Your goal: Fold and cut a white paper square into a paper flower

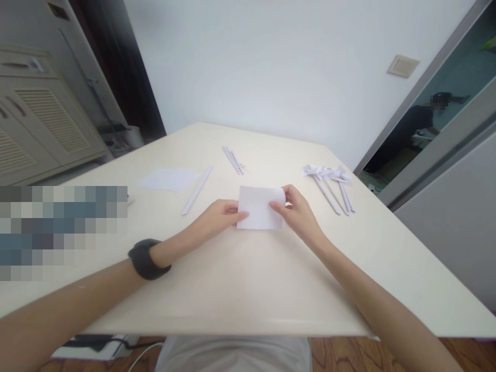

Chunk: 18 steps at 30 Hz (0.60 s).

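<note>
A small white sheet of paper (pixel 259 206) lies near the middle of the cream table (pixel 240 279). My left hand (pixel 219 216) pinches its left edge, a dark band on that wrist. My right hand (pixel 296 211) grips its right edge, where the top corner curls up a little. Both hands rest low on the tabletop.
A rolled paper stick (pixel 197 190) and a flat white sheet (pixel 169 179) lie to the left. Thin paper sticks (pixel 232 159) lie further back. Several paper flowers on stems (pixel 332 185) lie to the right. A cabinet (pixel 39 129) stands at the far left, a doorway with a person at the right.
</note>
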Motion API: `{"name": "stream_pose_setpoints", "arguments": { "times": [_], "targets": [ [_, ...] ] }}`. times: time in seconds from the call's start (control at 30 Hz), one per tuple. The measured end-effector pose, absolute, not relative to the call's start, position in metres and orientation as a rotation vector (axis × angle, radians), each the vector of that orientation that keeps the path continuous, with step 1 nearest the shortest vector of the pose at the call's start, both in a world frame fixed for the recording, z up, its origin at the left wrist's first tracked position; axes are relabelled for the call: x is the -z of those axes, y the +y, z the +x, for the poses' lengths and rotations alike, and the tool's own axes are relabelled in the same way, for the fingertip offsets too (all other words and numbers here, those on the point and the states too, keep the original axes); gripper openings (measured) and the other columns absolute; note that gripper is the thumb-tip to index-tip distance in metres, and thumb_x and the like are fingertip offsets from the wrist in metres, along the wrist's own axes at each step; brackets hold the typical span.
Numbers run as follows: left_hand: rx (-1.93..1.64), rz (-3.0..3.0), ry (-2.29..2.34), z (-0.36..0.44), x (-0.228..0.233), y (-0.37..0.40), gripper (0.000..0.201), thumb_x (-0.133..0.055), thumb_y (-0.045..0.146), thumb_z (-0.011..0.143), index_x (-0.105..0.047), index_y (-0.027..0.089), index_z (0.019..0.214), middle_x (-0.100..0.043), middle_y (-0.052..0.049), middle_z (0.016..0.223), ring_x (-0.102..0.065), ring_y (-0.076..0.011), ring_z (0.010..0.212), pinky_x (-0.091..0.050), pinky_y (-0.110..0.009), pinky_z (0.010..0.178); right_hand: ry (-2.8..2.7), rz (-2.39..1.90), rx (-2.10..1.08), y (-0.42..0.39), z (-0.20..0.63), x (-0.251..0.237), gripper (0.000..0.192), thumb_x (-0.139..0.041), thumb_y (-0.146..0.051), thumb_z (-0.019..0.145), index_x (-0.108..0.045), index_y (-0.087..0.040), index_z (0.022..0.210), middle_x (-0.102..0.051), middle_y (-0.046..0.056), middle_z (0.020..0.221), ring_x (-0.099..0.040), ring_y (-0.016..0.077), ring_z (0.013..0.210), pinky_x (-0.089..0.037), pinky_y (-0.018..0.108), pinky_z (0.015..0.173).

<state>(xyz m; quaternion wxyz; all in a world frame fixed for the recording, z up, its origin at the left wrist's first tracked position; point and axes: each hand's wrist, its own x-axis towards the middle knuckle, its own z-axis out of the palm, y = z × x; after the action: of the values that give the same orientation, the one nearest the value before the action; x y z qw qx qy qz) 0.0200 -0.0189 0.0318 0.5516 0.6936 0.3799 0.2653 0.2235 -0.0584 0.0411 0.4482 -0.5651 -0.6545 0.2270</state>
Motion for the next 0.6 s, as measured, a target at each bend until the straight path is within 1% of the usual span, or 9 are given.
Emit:
{"name": "stream_pose_setpoints", "arguments": {
  "times": [0.07, 0.13, 0.23, 0.3, 0.4, 0.47, 0.53, 0.6],
  "targets": [
    [-0.583, 1.621, 0.875, 0.023, -0.032, -0.025, 0.029, -0.056, 0.038, 0.078, -0.069, 0.015, 0.092, -0.071, -0.006, 0.087, -0.065, -0.0224, 0.084, -0.050, -0.034, 0.080, -1.614, -1.373, -0.551, -0.064, 0.219, -0.038, 0.012, -0.051, -0.031, 0.080, -0.046, -0.021, 0.086, -0.057, -0.001, 0.083, -0.055, 0.0158, 0.078, -0.044, 0.025, 0.062],
    [-0.520, 1.591, 0.859, 0.025, -0.032, -0.029, 0.028, -0.055, 0.038, 0.079, -0.070, 0.015, 0.085, -0.072, -0.006, 0.082, -0.066, -0.0213, 0.082, -0.050, -0.033, 0.081, -1.620, -1.363, -0.483, -0.071, 0.216, -0.039, 0.014, -0.050, -0.028, 0.080, -0.047, -0.022, 0.092, -0.057, -0.001, 0.083, -0.055, 0.0153, 0.075, -0.043, 0.024, 0.062],
    [-0.470, 1.551, 0.830, 0.026, -0.030, -0.031, 0.031, -0.053, 0.041, 0.080, -0.069, 0.016, 0.086, -0.072, -0.006, 0.082, -0.067, -0.0208, 0.082, -0.051, -0.032, 0.080, -1.654, -1.392, -0.364, -0.081, 0.215, -0.043, 0.024, -0.048, -0.024, 0.081, -0.045, -0.023, 0.104, -0.059, -0.001, 0.085, -0.054, 0.0144, 0.067, -0.041, 0.023, 0.055],
    [-0.458, 1.538, 0.800, 0.025, -0.028, -0.030, 0.033, -0.052, 0.043, 0.081, -0.069, 0.016, 0.089, -0.072, -0.007, 0.084, -0.066, -0.0210, 0.084, -0.051, -0.031, 0.080, -1.736, -1.410, -0.258, -0.084, 0.215, -0.045, 0.025, -0.044, -0.022, 0.084, -0.046, -0.024, 0.109, -0.062, 0.001, 0.090, -0.056, 0.0150, 0.067, -0.042, 0.024, 0.055],
    [-0.423, 1.504, 0.759, 0.024, -0.025, -0.030, 0.034, -0.052, 0.045, 0.081, -0.068, 0.016, 0.089, -0.072, -0.008, 0.088, -0.066, -0.0213, 0.087, -0.051, -0.032, 0.082, -1.959, -1.373, -0.017, -0.086, 0.214, -0.043, 0.030, -0.034, -0.015, 0.087, -0.051, -0.023, 0.112, -0.064, 0.004, 0.101, -0.059, 0.0183, 0.086, -0.046, 0.028, 0.069],
    [-0.414, 1.489, 0.733, 0.024, -0.024, -0.031, 0.034, -0.054, 0.045, 0.080, -0.068, 0.015, 0.088, -0.072, -0.009, 0.088, -0.066, -0.0216, 0.087, -0.051, -0.032, 0.081, -2.142, -1.285, 0.152, -0.086, 0.212, -0.041, 0.039, -0.028, -0.010, 0.087, -0.050, -0.020, 0.117, -0.062, 0.007, 0.111, -0.056, 0.0201, 0.101, -0.046, 0.032, 0.080],
    [-0.426, 1.489, 0.708, 0.024, -0.024, -0.032, 0.034, -0.055, 0.045, 0.080, -0.068, 0.014, 0.085, -0.072, -0.010, 0.087, -0.066, -0.0219, 0.086, -0.051, -0.032, 0.081, -2.293, -1.180, 0.260, -0.086, 0.210, -0.038, 0.044, -0.027, -0.007, 0.086, -0.046, -0.016, 0.125, -0.055, 0.008, 0.125, -0.049, 0.0208, 0.113, -0.043, 0.036, 0.090],
    [-0.466, 1.477, 0.680, 0.024, -0.026, -0.032, 0.034, -0.054, 0.043, 0.081, -0.068, 0.013, 0.086, -0.071, -0.010, 0.088, -0.066, -0.0211, 0.087, -0.051, -0.031, 0.081, -2.387, -1.112, 0.299, -0.086, 0.209, -0.037, 0.046, -0.030, -0.008, 0.085, -0.041, -0.013, 0.130, -0.046, 0.009, 0.136, -0.041, 0.0211, 0.122, -0.039, 0.038, 0.098]
  ]
}}
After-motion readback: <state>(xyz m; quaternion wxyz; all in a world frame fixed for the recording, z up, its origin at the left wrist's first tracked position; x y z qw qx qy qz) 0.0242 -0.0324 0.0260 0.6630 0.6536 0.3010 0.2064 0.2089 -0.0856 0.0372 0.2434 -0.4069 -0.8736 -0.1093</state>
